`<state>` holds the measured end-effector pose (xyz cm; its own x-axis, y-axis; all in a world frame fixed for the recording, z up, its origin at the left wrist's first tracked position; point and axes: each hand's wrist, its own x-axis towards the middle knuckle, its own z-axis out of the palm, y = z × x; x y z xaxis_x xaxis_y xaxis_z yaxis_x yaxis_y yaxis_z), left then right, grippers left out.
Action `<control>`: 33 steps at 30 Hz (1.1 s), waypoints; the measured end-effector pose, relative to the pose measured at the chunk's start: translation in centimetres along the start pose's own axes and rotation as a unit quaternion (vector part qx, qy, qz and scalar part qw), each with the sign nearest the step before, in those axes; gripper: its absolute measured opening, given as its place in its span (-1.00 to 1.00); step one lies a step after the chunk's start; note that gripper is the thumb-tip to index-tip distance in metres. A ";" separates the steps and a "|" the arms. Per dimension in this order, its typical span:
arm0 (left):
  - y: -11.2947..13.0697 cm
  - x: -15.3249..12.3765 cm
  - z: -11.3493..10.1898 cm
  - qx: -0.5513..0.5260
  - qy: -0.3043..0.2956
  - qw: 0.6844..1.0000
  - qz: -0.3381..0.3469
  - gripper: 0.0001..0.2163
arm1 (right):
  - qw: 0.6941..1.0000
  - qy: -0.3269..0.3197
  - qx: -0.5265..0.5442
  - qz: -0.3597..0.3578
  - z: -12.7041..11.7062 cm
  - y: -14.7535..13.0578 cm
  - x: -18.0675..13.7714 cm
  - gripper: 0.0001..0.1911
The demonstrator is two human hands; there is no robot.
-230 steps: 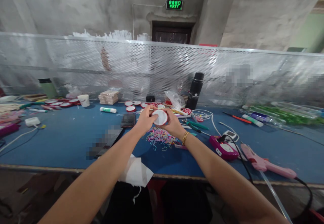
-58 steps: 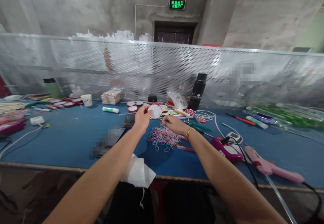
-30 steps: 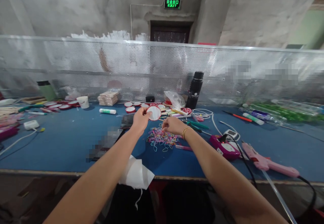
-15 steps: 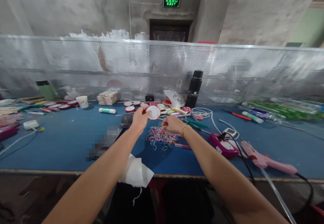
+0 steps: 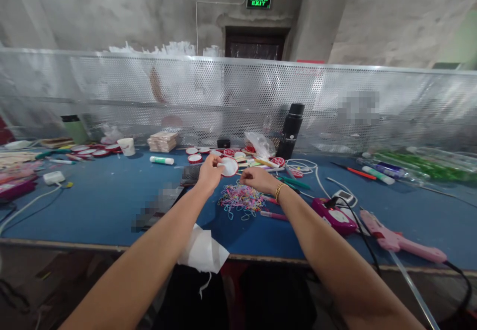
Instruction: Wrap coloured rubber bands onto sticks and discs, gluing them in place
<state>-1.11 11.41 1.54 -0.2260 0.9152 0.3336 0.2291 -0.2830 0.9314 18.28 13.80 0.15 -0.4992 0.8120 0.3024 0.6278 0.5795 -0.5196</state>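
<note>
My left hand [image 5: 210,173] is closed on a round white disc with a red rim [image 5: 230,167], pinching it at its left edge and keeping it raised over the table. Just right of the disc, my right hand [image 5: 259,179] has its thumb and fingers pinched together. Whatever those fingertips hold is too small to make out. Below both hands lies a loose heap of thin coloured rubber bands [image 5: 241,200]. A pink pen-like stick [image 5: 274,215] rests at the heap's right side.
More red-rimmed discs [image 5: 194,158] lie behind my left hand. At the back stands a black bottle [image 5: 290,131]. To the right are a purple device [image 5: 333,215] with cables and a pink glue gun [image 5: 400,238]. A glue stick [image 5: 161,160] and stacked wooden pieces [image 5: 163,141] sit left.
My right hand has risen slightly from the rubber bands, and its fingertips are a little higher beside the disc. My left hand still holds the disc. The whole view has shifted slightly.
</note>
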 end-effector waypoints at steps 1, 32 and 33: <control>-0.2 0.1 0.0 0.010 -0.004 1.000 0.013 -0.87 | 1.000 0.000 0.006 0.001 0.0 0.1 0.0 -0.93; 0.5 -0.5 -0.1 0.151 -0.112 0.972 0.143 -0.81 | 0.973 0.202 0.101 -0.047 0.1 -3.1 0.1 -0.83; 0.5 -0.4 -0.1 0.150 -0.109 0.971 0.150 -0.81 | 0.974 0.195 0.110 -0.042 0.0 -3.4 0.0 -0.84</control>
<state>-1.05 10.89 1.87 0.0913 0.8529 0.5141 0.5269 -0.4795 0.7018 16.18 11.85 1.88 -0.2511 0.7514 0.6102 0.4291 0.6515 -0.6256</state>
